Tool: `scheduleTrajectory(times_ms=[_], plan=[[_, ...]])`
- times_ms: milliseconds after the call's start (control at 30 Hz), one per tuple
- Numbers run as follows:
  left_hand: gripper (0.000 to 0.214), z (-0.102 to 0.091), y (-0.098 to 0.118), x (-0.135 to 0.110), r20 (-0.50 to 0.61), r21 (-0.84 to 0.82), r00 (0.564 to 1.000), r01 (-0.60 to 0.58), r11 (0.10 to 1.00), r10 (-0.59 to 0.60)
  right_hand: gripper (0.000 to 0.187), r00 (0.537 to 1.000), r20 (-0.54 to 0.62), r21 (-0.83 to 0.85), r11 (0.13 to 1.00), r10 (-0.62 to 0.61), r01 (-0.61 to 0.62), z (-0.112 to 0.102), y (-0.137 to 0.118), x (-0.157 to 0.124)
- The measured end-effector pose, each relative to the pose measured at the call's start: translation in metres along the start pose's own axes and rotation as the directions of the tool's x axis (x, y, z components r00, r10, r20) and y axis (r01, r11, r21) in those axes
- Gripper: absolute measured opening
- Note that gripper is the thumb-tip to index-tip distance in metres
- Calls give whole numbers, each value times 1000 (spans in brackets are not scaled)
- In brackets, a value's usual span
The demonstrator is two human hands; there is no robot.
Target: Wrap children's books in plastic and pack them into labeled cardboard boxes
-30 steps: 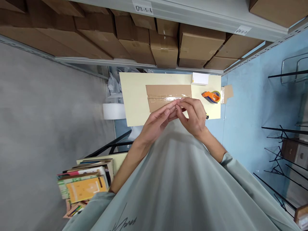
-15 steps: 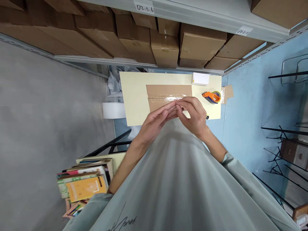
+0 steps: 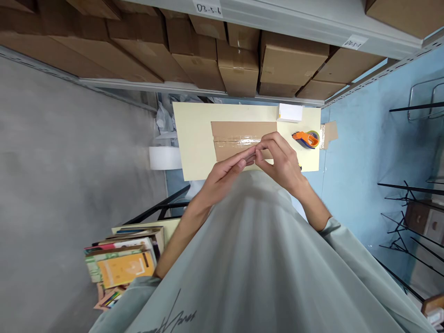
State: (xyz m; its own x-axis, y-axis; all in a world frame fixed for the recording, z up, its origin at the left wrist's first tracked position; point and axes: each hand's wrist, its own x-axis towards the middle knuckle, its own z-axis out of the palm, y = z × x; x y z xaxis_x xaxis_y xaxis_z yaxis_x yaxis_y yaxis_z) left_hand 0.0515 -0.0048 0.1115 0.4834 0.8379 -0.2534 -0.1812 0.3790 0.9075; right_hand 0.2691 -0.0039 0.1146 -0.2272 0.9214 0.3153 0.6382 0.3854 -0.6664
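My left hand [image 3: 222,179] is raised in front of my chest, its fingers stretched out flat toward the right. My right hand [image 3: 281,161] meets its fingertips, thumb and fingers bent together in a pinch. Whatever may be between them is too small or hidden to make out. Beyond both hands, a flat cardboard box [image 3: 232,131] with shiny clear tape along its seam lies on the pale yellow table [image 3: 192,138]. An orange tape dispenser [image 3: 306,138] sits to the right of the box, and a small white box [image 3: 290,112] stands at the table's back edge.
Above the table runs a metal shelf [image 3: 287,18] packed with cardboard boxes [image 3: 239,69]. A white roll [image 3: 165,158] is at the table's left side. At lower left, books [image 3: 126,269] are piled up. Black metal racks [image 3: 409,188] stand to the right.
My right hand has lifted slightly and its fingers have curled more at the left fingertips. The left hand stays nearly in place. The box and dispenser have not moved on the table.
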Motion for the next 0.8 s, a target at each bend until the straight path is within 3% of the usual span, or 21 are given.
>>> scheduleTrajectory(times_ms=[300, 533, 800], plan=[[63, 12, 9, 2, -30, -83, 999, 28, 996, -30, 11, 996, -87, -76, 997, 3, -10, 5, 5, -6], [60, 13, 12, 0, -35, -228, 994, 93, 969, -103, 9, 998, -67, -102, 995, -8, 1, 1, 4, -14], [57, 15, 15, 1, -68, -244, 991, 96, 965, -115, 3, 988, -153, -3, 1000, -26, 26, -3, -8, -12]])
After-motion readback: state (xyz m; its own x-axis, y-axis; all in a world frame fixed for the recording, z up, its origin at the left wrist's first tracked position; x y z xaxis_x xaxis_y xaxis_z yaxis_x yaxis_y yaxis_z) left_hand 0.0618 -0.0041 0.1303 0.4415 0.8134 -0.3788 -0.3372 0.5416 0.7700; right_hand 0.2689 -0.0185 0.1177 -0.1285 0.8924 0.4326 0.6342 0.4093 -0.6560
